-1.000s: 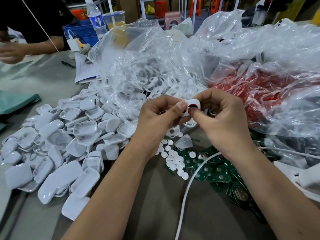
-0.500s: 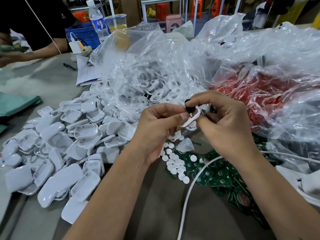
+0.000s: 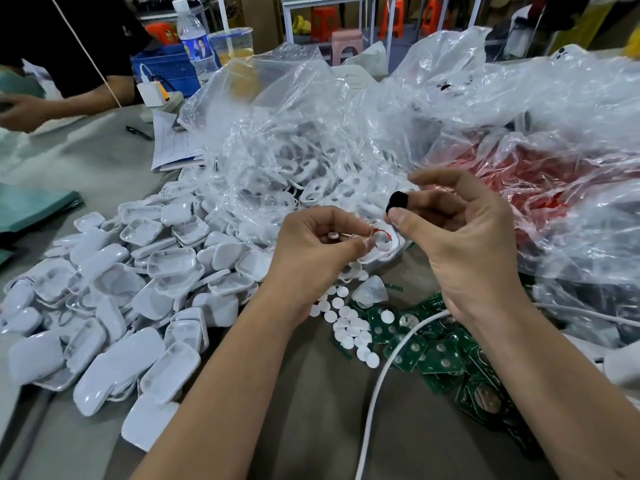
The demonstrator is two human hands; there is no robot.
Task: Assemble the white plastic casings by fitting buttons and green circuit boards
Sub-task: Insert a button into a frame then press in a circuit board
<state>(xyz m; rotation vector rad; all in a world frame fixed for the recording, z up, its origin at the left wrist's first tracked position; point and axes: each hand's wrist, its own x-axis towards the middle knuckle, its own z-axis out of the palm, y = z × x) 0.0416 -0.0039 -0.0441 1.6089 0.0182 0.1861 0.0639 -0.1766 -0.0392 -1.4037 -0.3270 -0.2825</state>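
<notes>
Pinching a casing, left hand nears bag edge.

Left hand hides most of the blurred casing.

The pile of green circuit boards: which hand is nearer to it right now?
Right. The right hand hangs just above the green circuit boards, pinching a small black part; the left hand sits off to their left, holding a white casing.

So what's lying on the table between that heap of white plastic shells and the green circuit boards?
In the head view, small white round discs lie scattered between the white casings and the green boards.
</notes>
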